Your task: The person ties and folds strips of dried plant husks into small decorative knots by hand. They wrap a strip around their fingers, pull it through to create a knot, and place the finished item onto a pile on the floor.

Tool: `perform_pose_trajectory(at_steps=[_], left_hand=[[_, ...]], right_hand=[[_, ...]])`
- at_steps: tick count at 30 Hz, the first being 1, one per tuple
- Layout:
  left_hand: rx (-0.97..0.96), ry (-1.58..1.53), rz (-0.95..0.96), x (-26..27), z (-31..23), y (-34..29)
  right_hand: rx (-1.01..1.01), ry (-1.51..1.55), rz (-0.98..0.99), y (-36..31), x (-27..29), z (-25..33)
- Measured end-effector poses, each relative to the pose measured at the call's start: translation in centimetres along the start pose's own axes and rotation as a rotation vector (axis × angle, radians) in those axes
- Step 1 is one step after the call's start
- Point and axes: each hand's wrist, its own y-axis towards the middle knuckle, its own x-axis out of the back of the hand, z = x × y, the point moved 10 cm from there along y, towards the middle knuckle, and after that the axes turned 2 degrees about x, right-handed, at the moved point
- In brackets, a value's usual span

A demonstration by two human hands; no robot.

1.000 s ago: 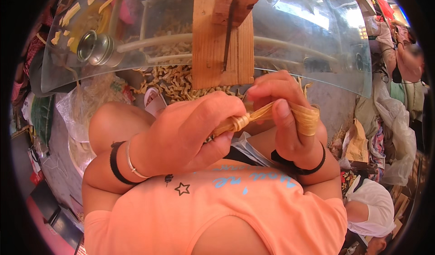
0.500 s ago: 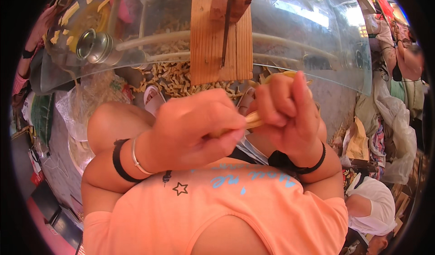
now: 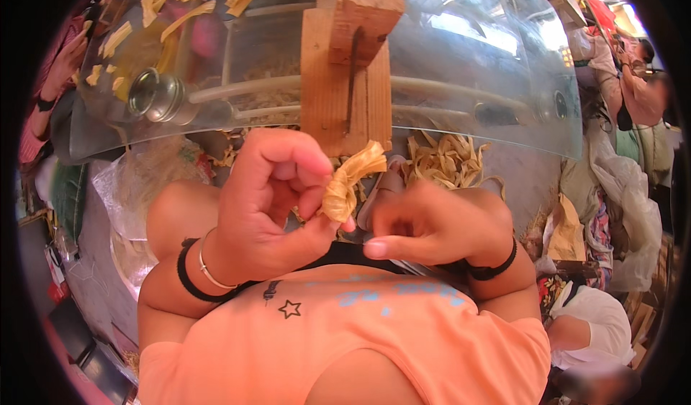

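Observation:
My left hand (image 3: pixel 270 196) pinches a yellowish, folded and twisted dried husk-like strip (image 3: pixel 348 182) between thumb and fingertips, its frayed end pointing up and right. Just right of it is my right hand (image 3: pixel 435 225), slightly blurred, with fingers loosely curled and the thumb apart from them. I see nothing held in it. A bundle of loose husk-like strips (image 3: pixel 446 162) lies beyond my right hand, by my right leg.
Ahead stands a glass-topped table (image 3: pixel 461 67) with a wooden block stand (image 3: pixel 317 81) carrying an upright metal spike (image 3: pixel 353 81). A metal jar-like vessel (image 3: pixel 155 96) and scattered strips (image 3: pixel 188 20) show at the left. Plastic sheeting (image 3: pixel 626 211) hangs right; other people are at both sides.
My hands, together on the strip before, have come apart. The left has turned and lifted the strip into view; the right has let go and dropped lower, uncovering the bundle of strips.

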Motion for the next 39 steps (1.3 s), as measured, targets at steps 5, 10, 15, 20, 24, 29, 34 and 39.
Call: perform_pose_trajectory(at_steps=[5,10,15,20,24,29,34,39], left_hand=[[0.068,0.079,0.127,-0.7,1.5,0.0],[-0.046,0.247,0.145,-0.6,0.8,0.8],[0.397,-0.245,-0.237,2.7,1.2,0.1],[0.226,0.029,0.03,1.3,1.0,1.3],[0.097,0.147,0.064,0.1,1.0,1.7],[0.067,0.666,-0.147,3.5,-0.6,2.6],[0.011,0.771,-0.24,4.7,-1.1,3.9],[0.129,0.927,-0.226,5.1,0.8,4.8]], right_hand=[[0.498,0.16,-0.519,-1.3,4.1,5.6],[0.494,-0.146,-0.432,-0.4,3.4,6.1],[0.416,0.129,-0.442,-0.8,3.2,5.3],[0.401,0.246,-0.491,0.0,4.4,5.2],[0.567,-0.114,-0.489,-0.1,3.9,6.8],[0.473,0.27,-0.819,-0.8,7.5,3.7],[0.469,0.28,-0.985,-0.4,9.9,3.9],[0.326,-0.211,-0.982,0.7,10.3,2.4]])
